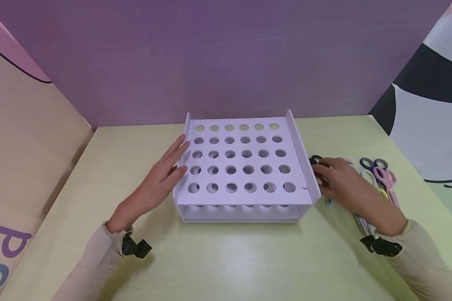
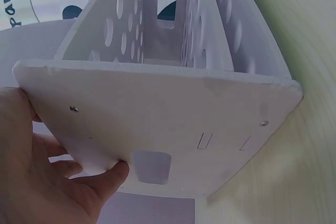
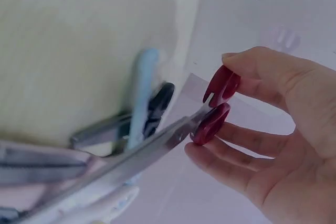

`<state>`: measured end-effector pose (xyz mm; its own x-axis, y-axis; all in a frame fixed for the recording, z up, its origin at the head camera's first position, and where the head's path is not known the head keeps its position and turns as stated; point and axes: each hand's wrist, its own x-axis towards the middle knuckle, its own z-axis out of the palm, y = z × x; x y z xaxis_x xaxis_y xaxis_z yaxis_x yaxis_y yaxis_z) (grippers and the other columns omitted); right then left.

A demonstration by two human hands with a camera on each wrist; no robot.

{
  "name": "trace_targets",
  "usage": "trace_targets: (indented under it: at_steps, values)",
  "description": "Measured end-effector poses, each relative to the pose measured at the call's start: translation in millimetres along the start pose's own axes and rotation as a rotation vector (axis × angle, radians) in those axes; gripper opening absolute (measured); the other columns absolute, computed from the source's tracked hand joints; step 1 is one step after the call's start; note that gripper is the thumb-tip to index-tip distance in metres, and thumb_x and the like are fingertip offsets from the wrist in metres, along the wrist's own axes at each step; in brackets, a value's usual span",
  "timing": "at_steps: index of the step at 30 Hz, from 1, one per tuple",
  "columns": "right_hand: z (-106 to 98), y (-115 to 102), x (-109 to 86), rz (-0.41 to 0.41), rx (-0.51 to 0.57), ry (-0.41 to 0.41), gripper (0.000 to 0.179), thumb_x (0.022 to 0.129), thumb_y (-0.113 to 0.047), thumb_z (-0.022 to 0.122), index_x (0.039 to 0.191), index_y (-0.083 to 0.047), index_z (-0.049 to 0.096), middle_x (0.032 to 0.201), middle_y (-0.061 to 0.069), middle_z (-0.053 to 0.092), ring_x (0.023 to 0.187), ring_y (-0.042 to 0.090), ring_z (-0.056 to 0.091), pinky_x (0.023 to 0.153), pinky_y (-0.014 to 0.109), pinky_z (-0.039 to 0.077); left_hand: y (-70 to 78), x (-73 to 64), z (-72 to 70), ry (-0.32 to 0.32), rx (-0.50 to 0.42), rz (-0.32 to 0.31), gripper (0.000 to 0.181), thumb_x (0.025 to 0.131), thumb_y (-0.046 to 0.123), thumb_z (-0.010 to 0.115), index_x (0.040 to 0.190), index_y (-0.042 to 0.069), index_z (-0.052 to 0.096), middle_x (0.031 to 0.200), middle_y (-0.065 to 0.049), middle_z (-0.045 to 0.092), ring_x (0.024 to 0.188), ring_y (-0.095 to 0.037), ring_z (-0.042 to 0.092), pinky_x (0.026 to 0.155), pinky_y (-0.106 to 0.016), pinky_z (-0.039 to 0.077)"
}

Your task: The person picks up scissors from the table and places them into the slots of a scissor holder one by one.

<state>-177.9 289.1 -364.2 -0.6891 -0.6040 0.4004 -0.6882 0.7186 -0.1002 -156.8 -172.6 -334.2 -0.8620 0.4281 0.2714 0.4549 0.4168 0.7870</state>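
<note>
A white rack (image 1: 239, 161) with rows of round holes stands on the table. My left hand (image 1: 156, 177) rests against its left side panel (image 2: 173, 103), fingertips at the panel's upper edge. In the left wrist view, one digit presses the panel's outer face beside a rectangular cutout. My right hand (image 1: 342, 182) is just outside the rack's right panel (image 1: 303, 159). In the right wrist view, its thumb and fingers pinch a pair of scissors by the red handles (image 3: 224, 85), blades pointing lower left. The head view hides these red handles.
Several scissors lie right of the rack, including a pink-handled pair (image 1: 386, 177) and a dark blue-handled pair (image 1: 367, 164). Black handles (image 3: 160, 103) and a light blue piece (image 3: 140, 98) lie near my right hand. A purple wall (image 1: 226, 58) rises behind the table.
</note>
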Motion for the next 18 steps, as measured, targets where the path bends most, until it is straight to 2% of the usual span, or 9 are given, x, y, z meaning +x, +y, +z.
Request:
trace_targets:
  at_steps: [4, 9, 18]
  values:
    - [-12.0, -5.2, 0.1, 0.013, 0.027, 0.013, 0.043, 0.068, -0.001, 0.085, 0.109, -0.002, 0.070, 0.098, 0.017, 0.063, 0.087, 0.033, 0.057, 0.078, 0.052, 0.047, -1.4, 1.2, 0.2, -0.003, 0.002, -0.004, 0.056, 0.105, 0.018, 0.044, 0.158, 0.012, 0.026, 0.167, 0.009, 0.008, 0.151, -0.011, 0.014, 0.111, -0.045, 0.036]
    - [-23.9, -10.1, -0.8, 0.025, 0.019, 0.070, 0.045, 0.068, -0.001, 0.084, 0.110, -0.006, 0.070, 0.105, 0.020, 0.061, 0.094, 0.037, 0.056, 0.077, 0.054, 0.049, 0.4, 0.8, -0.7, 0.000, -0.004, 0.008, 0.056, 0.106, 0.018, 0.044, 0.158, 0.013, 0.026, 0.167, 0.008, 0.008, 0.151, -0.012, 0.014, 0.112, -0.046, 0.036]
    - [-44.9, -23.2, -4.8, 0.141, -0.023, 0.052, 0.050, 0.071, -0.007, 0.085, 0.118, -0.007, 0.069, 0.118, 0.021, 0.060, 0.111, 0.042, 0.053, 0.071, 0.060, 0.052, 1.6, 0.1, -0.8, 0.000, -0.008, -0.008, 0.057, 0.106, 0.020, 0.045, 0.159, 0.017, 0.025, 0.167, 0.010, 0.008, 0.151, -0.009, 0.012, 0.112, -0.046, 0.035]
